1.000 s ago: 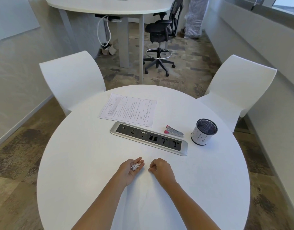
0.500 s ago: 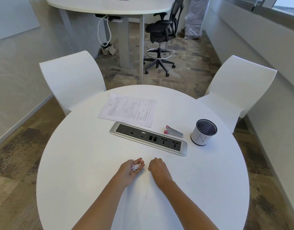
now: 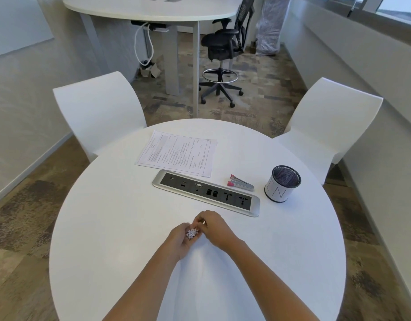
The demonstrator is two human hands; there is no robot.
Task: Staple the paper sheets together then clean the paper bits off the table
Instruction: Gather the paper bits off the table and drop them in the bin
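Observation:
My left hand (image 3: pixel 179 239) is cupped palm up just above the round white table (image 3: pixel 107 228), with a small heap of white paper bits (image 3: pixel 192 233) in it. My right hand (image 3: pixel 213 225) has its fingertips pinched together directly over that heap, touching the left hand's fingers. The printed paper sheets (image 3: pixel 176 154) lie flat at the far side of the table. A pink and silver stapler (image 3: pixel 241 183) lies to their right, beyond the socket strip.
A silver and black socket strip (image 3: pixel 207 193) is set into the table's middle. A white-wrapped mesh cup (image 3: pixel 283 186) marked N stands at the right. Two white chairs (image 3: pixel 95 107) (image 3: pixel 327 126) face the table's far side. Behind them are a second table and a black office chair (image 3: pixel 223 49).
My right hand has lifted off the table and moved left onto the cupped left hand, fingertips pinched over the paper bits. The left hand has curled a little more.

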